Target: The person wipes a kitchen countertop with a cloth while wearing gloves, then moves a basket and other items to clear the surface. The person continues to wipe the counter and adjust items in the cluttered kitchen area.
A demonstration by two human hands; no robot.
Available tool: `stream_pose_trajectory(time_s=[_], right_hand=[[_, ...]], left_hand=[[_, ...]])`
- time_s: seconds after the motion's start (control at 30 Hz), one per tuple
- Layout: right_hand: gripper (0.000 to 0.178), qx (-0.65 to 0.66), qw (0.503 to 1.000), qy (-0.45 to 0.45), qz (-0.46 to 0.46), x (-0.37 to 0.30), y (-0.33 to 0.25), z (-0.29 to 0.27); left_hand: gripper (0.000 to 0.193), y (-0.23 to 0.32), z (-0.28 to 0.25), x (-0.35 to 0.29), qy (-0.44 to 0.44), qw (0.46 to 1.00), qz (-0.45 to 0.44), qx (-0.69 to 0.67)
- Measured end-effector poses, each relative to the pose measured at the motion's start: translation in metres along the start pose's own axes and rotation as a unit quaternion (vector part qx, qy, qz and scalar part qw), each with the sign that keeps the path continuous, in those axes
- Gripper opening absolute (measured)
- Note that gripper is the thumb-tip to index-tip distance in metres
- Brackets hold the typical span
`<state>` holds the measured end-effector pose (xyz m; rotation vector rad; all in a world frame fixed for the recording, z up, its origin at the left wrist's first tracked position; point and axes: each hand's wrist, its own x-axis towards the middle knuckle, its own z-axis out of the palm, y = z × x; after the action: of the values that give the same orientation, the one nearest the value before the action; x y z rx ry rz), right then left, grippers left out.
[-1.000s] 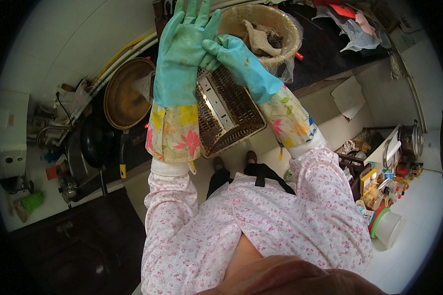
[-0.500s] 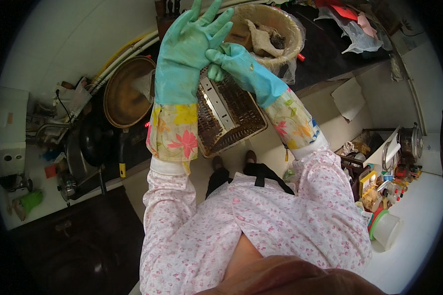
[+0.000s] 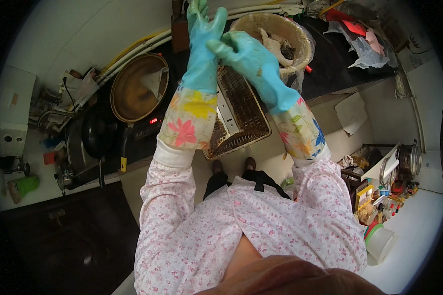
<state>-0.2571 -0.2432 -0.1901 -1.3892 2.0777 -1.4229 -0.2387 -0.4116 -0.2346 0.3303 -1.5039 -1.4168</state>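
Both my hands wear long turquoise rubber gloves with flower-printed cuffs. My left hand [image 3: 204, 37] is raised at the top middle, its fingers stretched up and partly apart. From the right, my right hand [image 3: 248, 56] presses against the palm edge of the left glove [image 3: 200, 73], thumb and fingers closed on it. Some right fingertips are hidden behind the left hand. Below the hands is a brown-stained, slotted metal panel [image 3: 247, 110] with a silver strip down its middle. Neither hand touches it.
A plastic-lined tub [image 3: 306, 49] holding a greyish cloth [image 3: 273, 44] stands behind on the dark counter [image 3: 342, 78]. To the left are a large round brown lid [image 3: 138, 91], a black pan [image 3: 93, 130] and a lit cooktop display [image 3: 153, 121]. Bottles and a pot crowd the right side.
My left hand has moved right and turned more edge-on, its fingers closer together. The right hand has shifted slightly up and right. A red cooktop display now shows fully.
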Motion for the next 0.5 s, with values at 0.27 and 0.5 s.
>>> stream_pose_trajectory(time_s=[0.27,0.5], right_hand=[[0.058,-0.064,0.993,-0.094,-0.026,0.003,-0.007,-0.006],[0.054,0.163,0.981,-0.104,0.022,-0.012,-0.009,0.001]], left_hand=[[0.065,0.036,0.006,-0.013,0.008,0.996,-0.009,0.083],[0.053,-0.008,-0.009,0.011,-0.023,0.998,0.033,-0.048]])
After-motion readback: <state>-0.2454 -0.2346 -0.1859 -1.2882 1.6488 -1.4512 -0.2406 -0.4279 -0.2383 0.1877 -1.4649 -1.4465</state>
